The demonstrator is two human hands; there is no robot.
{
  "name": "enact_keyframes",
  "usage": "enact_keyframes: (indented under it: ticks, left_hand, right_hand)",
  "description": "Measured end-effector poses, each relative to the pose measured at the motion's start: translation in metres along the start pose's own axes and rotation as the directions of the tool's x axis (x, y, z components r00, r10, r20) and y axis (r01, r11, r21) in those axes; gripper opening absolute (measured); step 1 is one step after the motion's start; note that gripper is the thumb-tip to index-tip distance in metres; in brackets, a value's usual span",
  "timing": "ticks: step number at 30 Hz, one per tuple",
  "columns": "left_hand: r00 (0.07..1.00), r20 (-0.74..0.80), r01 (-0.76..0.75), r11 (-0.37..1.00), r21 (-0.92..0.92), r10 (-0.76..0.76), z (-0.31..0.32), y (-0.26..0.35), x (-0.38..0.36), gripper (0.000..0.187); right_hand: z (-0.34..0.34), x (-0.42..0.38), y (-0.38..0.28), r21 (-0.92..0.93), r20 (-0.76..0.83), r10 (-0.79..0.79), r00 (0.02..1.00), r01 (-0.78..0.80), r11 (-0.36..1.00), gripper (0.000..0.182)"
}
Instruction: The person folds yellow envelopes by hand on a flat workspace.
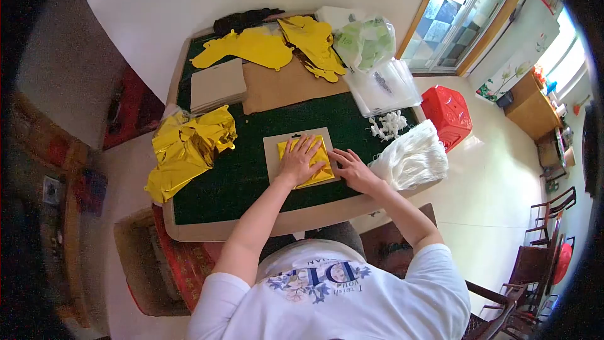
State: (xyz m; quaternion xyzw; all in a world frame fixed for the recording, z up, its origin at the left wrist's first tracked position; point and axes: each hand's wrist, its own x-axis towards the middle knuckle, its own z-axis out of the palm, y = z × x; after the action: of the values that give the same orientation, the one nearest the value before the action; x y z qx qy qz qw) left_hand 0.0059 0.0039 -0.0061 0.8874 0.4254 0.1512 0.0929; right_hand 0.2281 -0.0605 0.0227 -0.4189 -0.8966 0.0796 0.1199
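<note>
A folded gold foil balloon (321, 174) lies as a flat square packet on a piece of grey-brown cardboard (272, 154), which has a small dark hanging slot at its top edge. My left hand (299, 161) rests flat across the packet's left part with fingers spread. At the packet's right edge, my right hand (355, 171) lies with its fingers stretched out, fingertips touching the edge of the cardboard. Neither hand grips anything. To the left, a crumpled heap of gold foil balloons (192, 151) hangs over the table's edge.
Stacked cardboard pieces (219, 87) and flat yellow foil balloons (251, 48) lie at the back of the green-topped table (251, 204). Right of them are clear plastic bags (385, 91), white bits (389, 124) and a white string bundle (412, 157). A red stool (447, 113) stands beyond.
</note>
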Motion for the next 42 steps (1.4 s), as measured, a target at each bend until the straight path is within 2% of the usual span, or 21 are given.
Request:
enact_keyframes:
  ticks: [6,8,9,11,15,17,18,21,27,31,33,36,40,42]
  left_hand:
    - [1.000,-0.011,-0.002,1.000,0.011,0.002,0.001,0.001,0.000,0.067]
    - [1.000,0.007,0.003,1.000,0.019,-0.003,-0.001,0.001,0.000,0.067]
    - [1.000,0.006,0.005,1.000,0.017,-0.006,-0.001,0.001,0.000,0.067]
    - [1.000,0.009,0.004,1.000,0.022,-0.004,0.000,0.001,0.000,0.068]
    - [0.999,0.045,0.009,0.999,0.046,-0.012,0.001,0.001,0.001,0.069]
    - [0.997,0.067,0.022,0.999,0.032,-0.025,-0.001,0.001,0.001,0.070]
    - [0.997,0.067,0.026,0.999,0.032,-0.028,0.000,0.001,0.001,0.070]
    - [0.997,0.077,0.029,0.999,0.034,-0.032,0.000,0.000,0.002,0.069]
    - [0.999,0.042,0.024,0.998,0.049,-0.027,0.004,0.001,0.001,0.069]
    - [0.998,0.048,0.029,0.999,0.041,-0.031,0.007,-0.001,0.002,0.073]
    - [0.999,0.039,0.034,0.999,0.038,-0.036,0.008,-0.001,0.003,0.075]
    - [0.997,0.058,0.056,0.998,0.026,-0.057,0.002,0.001,0.002,0.080]
    - [0.997,0.061,0.045,0.999,0.029,-0.047,0.006,0.000,0.002,0.080]
    - [0.996,0.071,0.047,0.997,0.059,-0.051,0.006,-0.001,0.002,0.079]
  right_hand:
    - [-0.005,-0.011,-0.003,0.118,0.006,0.025,1.000,-0.025,0.993,0.046]
    - [-0.003,-0.015,-0.008,0.210,-0.096,0.114,0.989,-0.092,0.973,0.053]
    - [-0.005,-0.015,-0.013,0.210,-0.092,0.113,0.989,-0.091,0.973,0.053]
    - [-0.008,-0.013,-0.024,0.166,-0.182,0.077,0.980,-0.046,0.985,0.060]
    - [-0.011,0.000,-0.032,0.107,-0.138,0.081,0.987,-0.066,0.992,0.057]
    - [0.002,0.012,-0.027,0.185,-0.258,0.204,0.944,-0.159,0.970,0.046]
    - [0.006,0.018,-0.025,0.186,-0.256,0.202,0.945,-0.157,0.970,0.046]
    - [0.018,0.033,-0.024,0.117,-0.301,0.309,0.902,-0.287,0.951,0.034]
    - [0.024,0.037,-0.031,-0.035,-0.210,0.406,0.889,-0.422,0.906,0.031]
    - [0.020,0.047,-0.029,-0.091,-0.116,0.437,0.892,-0.448,0.889,0.033]
    - [0.033,0.052,-0.023,-0.054,-0.219,0.425,0.878,-0.446,0.893,0.048]
    - [0.043,0.056,-0.019,-0.075,-0.222,0.481,0.848,-0.506,0.859,0.052]
    - [0.044,0.066,-0.025,-0.051,-0.172,0.567,0.806,-0.582,0.812,0.049]
    - [0.055,0.068,-0.021,-0.043,-0.241,0.575,0.782,-0.601,0.798,0.048]
